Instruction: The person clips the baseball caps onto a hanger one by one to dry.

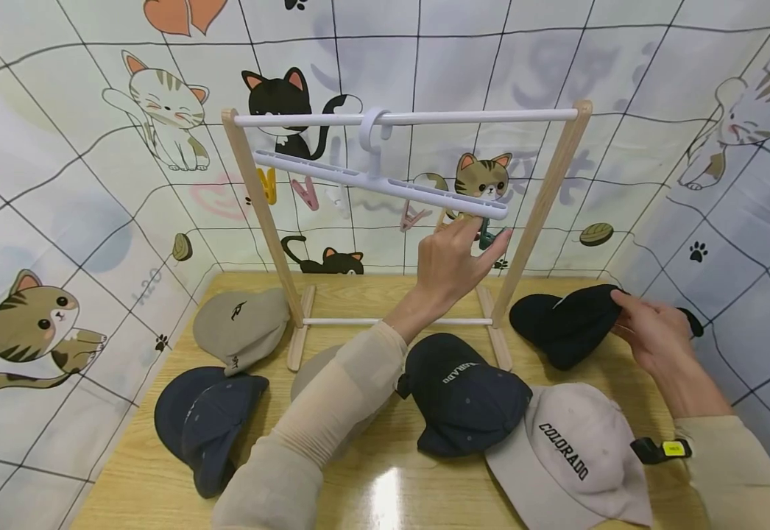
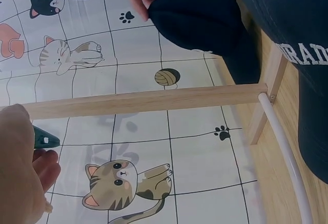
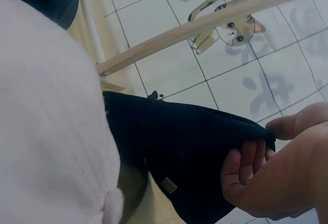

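Note:
A white hanger [image 1: 385, 182] hooks over the rack's top bar and tilts down to the right. At its low end, my left hand [image 1: 447, 261] holds a dark green clip [image 1: 486, 237] between thumb and fingers; the clip's tip juts out past the fingers in the left wrist view. On the right, my right hand [image 1: 653, 331] pinches a black cap [image 1: 567, 324] by its crown, thumb on one side and fingers on the other. The right wrist view shows this cap [image 3: 179, 147] raised at the pinched end, with its strap side toward the camera.
A wooden rack [image 1: 537, 213] stands on the table [image 1: 352, 500]. Pink clips [image 1: 305, 193] and a yellow clip [image 1: 267, 185] hang from the hanger. Around lie a beige cap [image 1: 239, 327], navy caps [image 1: 213, 419], a dark Colorado cap [image 1: 464, 397], a light Colorado cap [image 1: 577, 449] and a partly hidden grey cap [image 1: 312, 372].

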`<state>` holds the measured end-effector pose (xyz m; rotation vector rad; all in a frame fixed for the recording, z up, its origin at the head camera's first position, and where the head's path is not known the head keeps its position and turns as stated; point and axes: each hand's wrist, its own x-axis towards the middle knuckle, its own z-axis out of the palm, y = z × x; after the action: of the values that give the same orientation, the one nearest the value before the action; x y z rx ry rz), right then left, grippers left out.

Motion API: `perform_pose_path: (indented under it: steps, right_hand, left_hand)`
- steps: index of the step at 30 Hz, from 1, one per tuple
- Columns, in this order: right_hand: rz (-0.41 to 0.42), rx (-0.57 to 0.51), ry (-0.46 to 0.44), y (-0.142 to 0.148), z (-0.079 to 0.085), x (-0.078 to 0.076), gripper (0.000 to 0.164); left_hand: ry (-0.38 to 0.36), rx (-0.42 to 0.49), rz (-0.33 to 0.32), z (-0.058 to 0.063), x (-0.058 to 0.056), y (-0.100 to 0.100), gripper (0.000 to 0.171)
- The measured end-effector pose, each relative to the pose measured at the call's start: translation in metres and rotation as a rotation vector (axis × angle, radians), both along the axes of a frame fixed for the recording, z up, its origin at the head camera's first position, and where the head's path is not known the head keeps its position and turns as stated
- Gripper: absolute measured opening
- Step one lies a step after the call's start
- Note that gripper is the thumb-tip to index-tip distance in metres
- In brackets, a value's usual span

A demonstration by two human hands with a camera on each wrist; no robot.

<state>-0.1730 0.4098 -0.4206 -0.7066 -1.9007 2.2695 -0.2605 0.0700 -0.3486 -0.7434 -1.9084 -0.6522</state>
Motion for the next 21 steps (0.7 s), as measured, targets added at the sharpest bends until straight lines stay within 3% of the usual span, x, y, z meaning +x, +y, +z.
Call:
perform_pose_path:
  steps: [5,8,11,14,18,21]
  right_hand:
    - [-0.018,0.14,0.024,-0.011,0.01,0.001,0.018]
    - [-0.007,0.307,-0.021,-0.017,0.018,0.004,0.03]
    - [0.002,0.478,-0.059,-0.023,0.025,0.006,0.043]
    - [-0.01,0.571,-0.071,-0.029,0.032,0.009,0.051]
    - [-0.029,0.684,-0.049,-0.034,0.037,0.013,0.052]
    - [-0.04,0.765,0.016,-0.039,0.042,0.018,0.057]
  left_hand:
    - [-0.039,0.004,-0.028,0.002,0.001,-0.001,0.04]
    - [-0.099,0.018,-0.068,0.003,0.002,-0.001,0.034]
    - [-0.174,0.074,-0.127,0.005,0.004,-0.001,0.026]
    - [-0.226,0.144,-0.173,0.006,0.006,0.0,0.024]
    - [-0.243,0.195,-0.194,0.005,0.006,0.001,0.024]
    - [-0.242,0.201,-0.205,0.005,0.004,0.0,0.024]
